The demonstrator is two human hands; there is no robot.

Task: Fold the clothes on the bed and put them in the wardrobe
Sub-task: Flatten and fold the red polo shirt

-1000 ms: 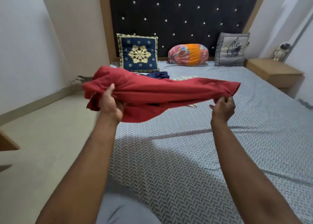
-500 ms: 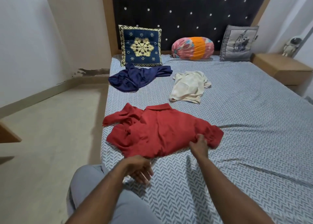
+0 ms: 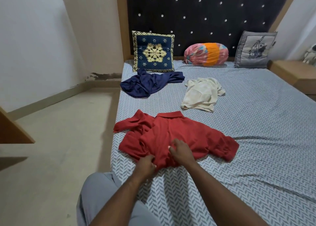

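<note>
Folding step, head view: the red collared cloth shirt (image 3: 179, 133) lay spread on the grey herringbone-sheeted bed (image 3: 256, 123) by its left edge, not yet folded.
Left grip (image 3: 145, 165): clutched the shirt's near hem.
Right grip (image 3: 181, 151): bent fingers on the cloth; whether they pinched it, I could not tell.
Next move: probably called for flattening the crumpled left sleeve.
Around: a crumpled navy blue garment (image 3: 150, 83) and a cream crumpled top (image 3: 201, 94) lay beyond; neither blocked the shirt.

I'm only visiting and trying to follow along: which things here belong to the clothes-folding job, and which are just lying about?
Part of the job: red shirt, left hand and right hand on it; navy garment; cream garment; bed.

Just lying about: blue cushion; pink-orange bolster; grey cushion; bedside table.
</note>
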